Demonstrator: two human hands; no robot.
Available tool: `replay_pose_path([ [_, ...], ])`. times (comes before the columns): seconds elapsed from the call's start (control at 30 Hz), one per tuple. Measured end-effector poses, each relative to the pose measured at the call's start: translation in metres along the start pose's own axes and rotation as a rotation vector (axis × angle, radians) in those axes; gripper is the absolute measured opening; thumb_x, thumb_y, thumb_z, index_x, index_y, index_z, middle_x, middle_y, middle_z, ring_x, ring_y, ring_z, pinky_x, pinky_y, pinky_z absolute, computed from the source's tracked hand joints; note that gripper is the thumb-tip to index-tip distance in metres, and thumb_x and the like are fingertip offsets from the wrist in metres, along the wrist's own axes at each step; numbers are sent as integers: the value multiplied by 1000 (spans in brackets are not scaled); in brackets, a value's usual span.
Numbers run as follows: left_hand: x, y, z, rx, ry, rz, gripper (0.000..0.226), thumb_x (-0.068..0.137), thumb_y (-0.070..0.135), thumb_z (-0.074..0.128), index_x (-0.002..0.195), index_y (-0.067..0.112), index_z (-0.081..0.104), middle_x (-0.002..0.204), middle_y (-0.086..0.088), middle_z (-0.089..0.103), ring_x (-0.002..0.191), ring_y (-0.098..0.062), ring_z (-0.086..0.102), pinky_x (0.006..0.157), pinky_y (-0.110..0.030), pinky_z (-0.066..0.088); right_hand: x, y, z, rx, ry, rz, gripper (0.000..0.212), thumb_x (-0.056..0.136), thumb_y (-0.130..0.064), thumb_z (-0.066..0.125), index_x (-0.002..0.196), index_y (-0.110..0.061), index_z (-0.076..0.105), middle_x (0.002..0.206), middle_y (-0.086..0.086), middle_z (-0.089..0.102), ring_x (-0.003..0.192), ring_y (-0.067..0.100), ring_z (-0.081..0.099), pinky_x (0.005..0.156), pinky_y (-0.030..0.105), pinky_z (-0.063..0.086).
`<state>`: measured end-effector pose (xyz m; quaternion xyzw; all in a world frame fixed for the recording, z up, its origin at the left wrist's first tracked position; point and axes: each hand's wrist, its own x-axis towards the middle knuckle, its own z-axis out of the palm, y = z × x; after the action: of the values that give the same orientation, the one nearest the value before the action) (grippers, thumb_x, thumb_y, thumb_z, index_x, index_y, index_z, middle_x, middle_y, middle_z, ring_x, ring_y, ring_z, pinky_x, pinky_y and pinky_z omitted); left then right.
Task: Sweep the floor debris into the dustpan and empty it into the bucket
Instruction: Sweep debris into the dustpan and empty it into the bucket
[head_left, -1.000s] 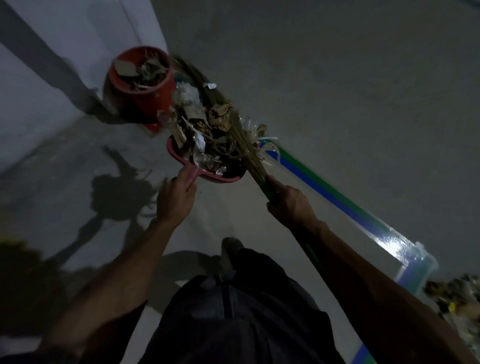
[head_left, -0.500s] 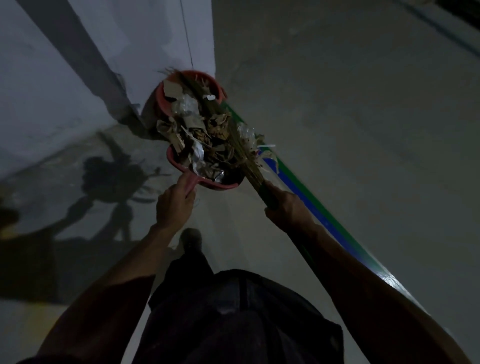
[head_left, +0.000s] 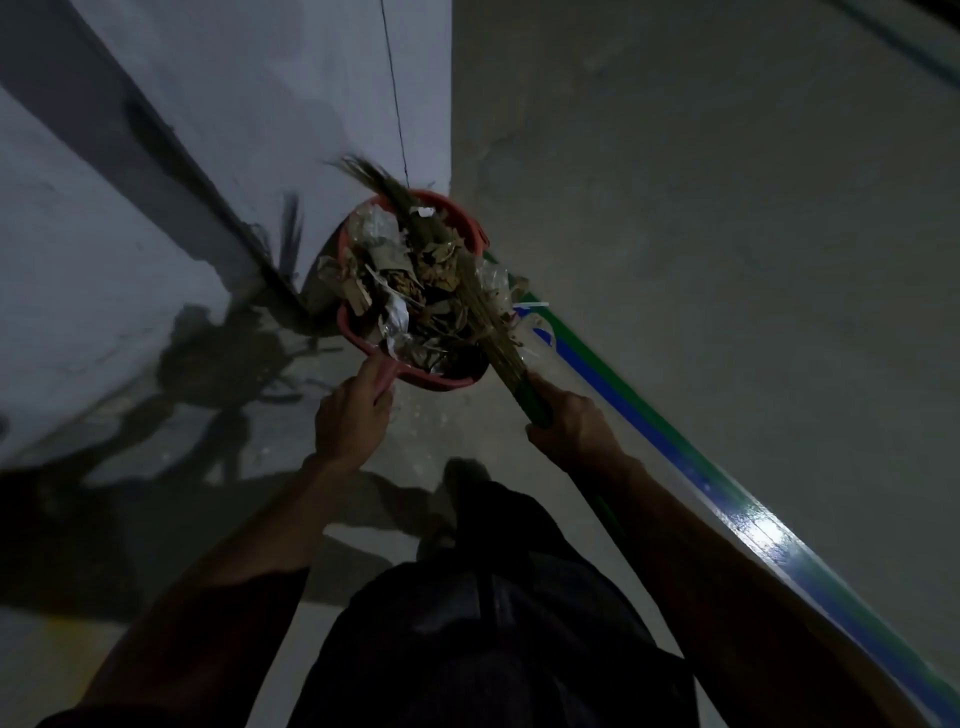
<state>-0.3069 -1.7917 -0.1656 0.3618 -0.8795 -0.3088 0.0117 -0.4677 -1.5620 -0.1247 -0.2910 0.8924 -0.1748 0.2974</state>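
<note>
- Dustpan (head_left: 441, 382), red plastic, held above the floor directly in front of and partly over the red bucket (head_left: 462, 218); it is heaped with debris (head_left: 405, 296) of dry leaves, paper scraps and clear plastic wrappers.
- Left hand (head_left: 353, 421): fingers curled tightly around the dustpan's handle, thumb lying along its top.
- Right hand (head_left: 571, 421): clamped around the green handle of the broom (head_left: 488, 317), just below the bound bristles.
- Broom bristles lie across the right side of the debris heap, pressing on it, with the tips reaching past the far rim of the bucket.
- Bucket stands on the floor at the outer corner of a pale wall (head_left: 260, 104); only its rim shows behind the heap.
- Floor (head_left: 727, 260): grey concrete, marked by a blue and green painted stripe (head_left: 675, 457) running diagonally to the lower right.
- Shadows of arms and broom fall on the wall at left.
</note>
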Motion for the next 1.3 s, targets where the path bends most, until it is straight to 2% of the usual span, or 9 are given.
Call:
replay_pose_path([
  [0.17,83,-17,-10,45,-72,-41,56,95,21,57,147,24,38,121,-18,61,110,-40,56,87,-46,47,80,-19,2,37,-39,24,74,86,-17,62,153,-26,32,121,18,62,108,34,60,82,32,46],
  [0.3,156,-25,-17,83,-91,-45,55,95,21,57,147,25,39,122,-18,61,110,-40,56,89,-45,44,152,-33,-1,80,-72,56,73,87,-17,63,153,-25,32,121,19,62,108,34,60,84,34,47],
  [0.57,270,-33,-39,198,-220,-58,54,94,24,58,145,28,41,122,-20,60,105,-45,56,83,-46,45,250,-67,-15,178,-162,167,78,82,-16,64,152,-29,33,125,16,61,110,34,60,86,34,49],
  [0.7,320,-44,-47,286,-307,-22,51,94,26,57,143,29,41,111,-20,62,100,-45,59,76,-44,44,287,-81,-5,206,-188,244,77,83,-18,63,151,-31,31,118,14,62,102,32,62,83,36,50],
  [0.83,375,-69,-54,343,-435,36,52,96,25,55,145,26,39,111,-19,62,103,-44,59,83,-48,49,321,-95,12,279,-239,310,73,85,-19,63,150,-33,33,112,7,60,91,20,56,75,31,45],
  [0.93,417,-85,-56,386,-517,96,50,97,25,54,145,24,40,118,-18,62,108,-42,58,88,-49,49,347,-110,29,322,-251,376,69,85,-21,63,147,-35,36,114,8,62,95,24,60,77,31,46],
  [1.03,454,-101,-57,481,-598,154,47,98,25,51,144,23,39,112,-18,63,105,-42,59,86,-47,49,372,-124,42,362,-268,445,66,84,-18,64,145,-33,41,111,7,61,95,26,61,77,31,48],
  [1.17,490,-108,-46,519,-671,202,36,99,23,47,135,22,44,107,-17,63,102,-41,61,84,-49,50,398,-135,55,345,-253,520,69,82,-20,64,146,-33,40,103,6,61,90,28,63,71,28,47],
  [1.3,514,-108,-26,606,-702,251,28,99,29,45,125,20,46,107,-15,62,100,-39,61,74,-42,44,412,-134,62,295,-235,598,71,82,-23,61,147,-39,36,95,7,58,76,26,59,66,30,48],
])
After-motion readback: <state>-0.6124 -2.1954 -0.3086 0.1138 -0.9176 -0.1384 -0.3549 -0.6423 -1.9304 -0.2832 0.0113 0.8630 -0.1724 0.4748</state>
